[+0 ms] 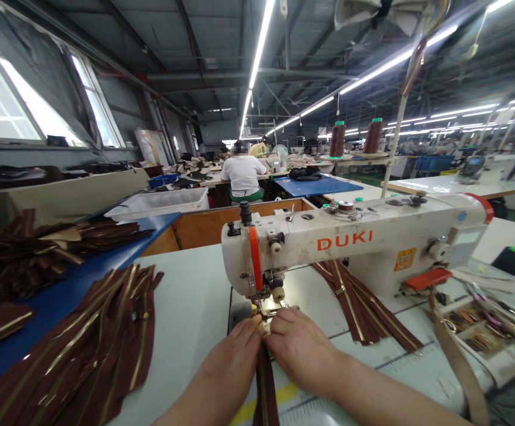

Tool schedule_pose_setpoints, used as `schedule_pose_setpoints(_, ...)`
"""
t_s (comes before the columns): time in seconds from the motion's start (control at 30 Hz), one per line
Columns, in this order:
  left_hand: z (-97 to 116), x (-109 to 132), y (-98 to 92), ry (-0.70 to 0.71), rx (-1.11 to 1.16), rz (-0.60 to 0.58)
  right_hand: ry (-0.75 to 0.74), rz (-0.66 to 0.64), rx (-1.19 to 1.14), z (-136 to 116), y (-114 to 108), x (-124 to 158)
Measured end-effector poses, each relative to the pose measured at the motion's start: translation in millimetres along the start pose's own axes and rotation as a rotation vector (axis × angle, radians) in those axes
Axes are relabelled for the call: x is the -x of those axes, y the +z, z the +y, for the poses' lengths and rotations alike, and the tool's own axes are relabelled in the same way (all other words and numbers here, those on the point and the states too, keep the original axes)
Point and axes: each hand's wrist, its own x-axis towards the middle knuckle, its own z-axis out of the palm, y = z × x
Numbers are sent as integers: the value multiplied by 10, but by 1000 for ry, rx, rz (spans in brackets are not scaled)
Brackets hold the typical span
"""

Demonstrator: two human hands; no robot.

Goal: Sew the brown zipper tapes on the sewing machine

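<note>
A white sewing machine (293, 242) with orange lettering stands across the table. Just in front of its needle, both hands work at the end of a brown zipper (266, 390) that trails down toward me. My left hand (242, 346) pinches the strip from the left, fingertips close to the presser foot. From the other side my right hand (295, 346) is closed, its fingers curled at the zipper's upper end. The fingertips partly hide the stitching spot. More brown zippers (355, 307) lie under the machine's arm on the right.
Brown zippers with gold teeth (102, 337) are heaped at the left, partly over a blue surface (151, 228). A tray of tools and clips (479, 331) sits at the right. Thread cones (337, 139) stand behind. A person in white (245, 174) sits farther back.
</note>
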Motion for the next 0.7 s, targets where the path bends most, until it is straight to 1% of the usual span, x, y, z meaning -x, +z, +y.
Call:
schedule_pose_setpoints(0.13, -8, -53, -37, 7, 37, 31, 19, -11, 17, 15, 14, -21)
schedule_pose_setpoints(0.3, -35, -54, -19, -3, 61, 90, 12, -10, 18, 30, 7, -42)
schedule_pose_setpoints(0.53, -50, -45, 9, -50, 69, 48, 14, -20, 22, 38, 1, -34)
schedule_pose_setpoints(0.7, -17, -22, 28, -135, 182, 79, 14, -19, 17, 43, -1, -32)
